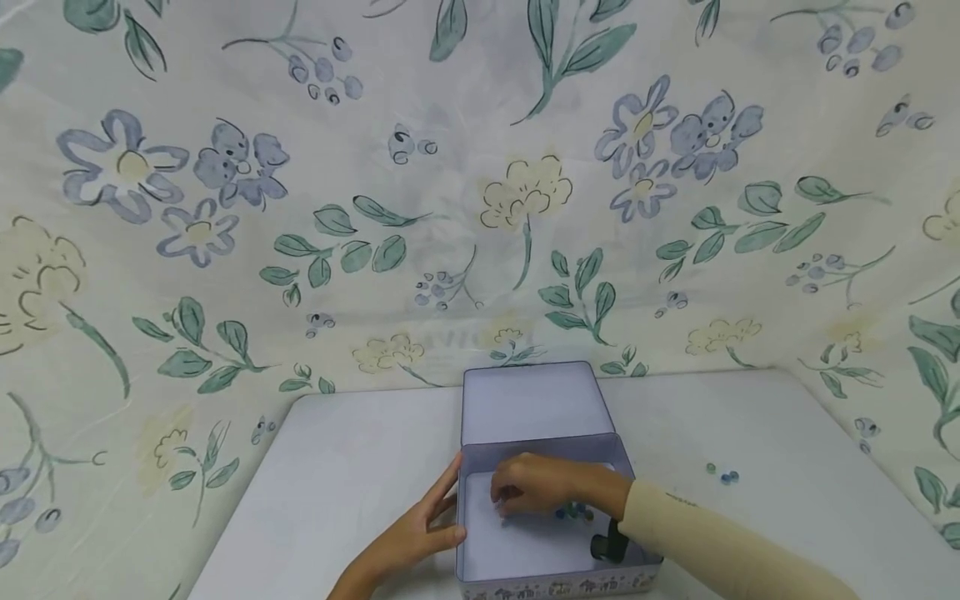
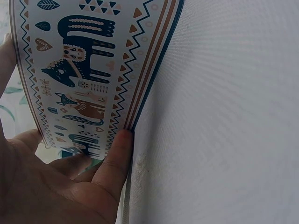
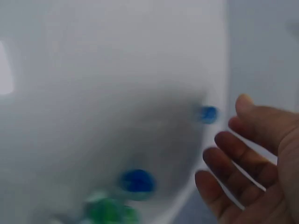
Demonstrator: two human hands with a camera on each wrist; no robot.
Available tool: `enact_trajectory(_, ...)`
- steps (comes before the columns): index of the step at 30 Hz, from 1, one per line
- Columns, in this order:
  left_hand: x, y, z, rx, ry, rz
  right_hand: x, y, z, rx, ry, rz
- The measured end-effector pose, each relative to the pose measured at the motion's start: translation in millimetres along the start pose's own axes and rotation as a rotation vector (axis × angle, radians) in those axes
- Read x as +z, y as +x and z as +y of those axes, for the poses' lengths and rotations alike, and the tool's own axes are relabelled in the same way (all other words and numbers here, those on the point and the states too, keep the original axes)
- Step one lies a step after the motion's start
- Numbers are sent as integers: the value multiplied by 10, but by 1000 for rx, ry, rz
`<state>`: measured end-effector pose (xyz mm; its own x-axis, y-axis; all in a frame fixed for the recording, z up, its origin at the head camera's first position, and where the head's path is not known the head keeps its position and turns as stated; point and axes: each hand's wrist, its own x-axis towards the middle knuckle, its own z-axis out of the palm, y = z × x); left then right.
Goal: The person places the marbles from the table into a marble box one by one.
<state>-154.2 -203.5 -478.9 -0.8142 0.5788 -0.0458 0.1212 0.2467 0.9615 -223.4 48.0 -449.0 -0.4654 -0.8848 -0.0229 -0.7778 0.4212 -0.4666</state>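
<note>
A shallow lavender box (image 1: 487, 554) lies with its lid (image 1: 532, 404) folded back. My left hand (image 1: 420, 533) rests against the box's left side, fingers extended; in the left wrist view its fingertips touch the animal-patterned wall (image 2: 84, 70). Inside the box, my right hand (image 1: 536, 483) hovers low with fingers loosely bent. The right wrist view shows its thumb and fingers apart, with a blue marble (image 3: 209, 114) just beyond the tips and nothing visibly held. Another blue marble (image 3: 137, 183) and a green marble (image 3: 107, 212) lie farther off, blurred. Several marbles (image 1: 576, 511) sit below the right wrist.
Right of the box, a greenish marble (image 1: 710, 468) and a pair of blue marbles (image 1: 730, 477) lie on the white table (image 1: 360, 442). A black wrist camera (image 1: 611, 546) hangs under the right wrist, over the box. Flowered cloth (image 1: 450, 225) stands behind the table.
</note>
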Motion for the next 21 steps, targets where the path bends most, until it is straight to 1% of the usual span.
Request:
enact_trajectory(5, 27, -20, -6, 7, 11, -4, -123, -64, -61, -2, 100, 60)
enact_trajectory(7, 33, -21, -14, 12, 8, -4, -185, -112, -53, -5, 116, 75)
enact_trajectory(11, 33, -26, -22, 5, -6, 1, -359, -246, -49, 24, 154, 96)
enact_trajectory(14, 21, -31, -22, -6, -7, 16, -518, -383, -54, 35, 189, 131)
enact_trajectory(17, 9, -27, -16, -7, 4, 31, -654, -558, -36, 28, 206, 177)
enact_trajectory(21, 6, -22, -10, -15, 16, 30, -745, -827, 16, 31, 201, 233)
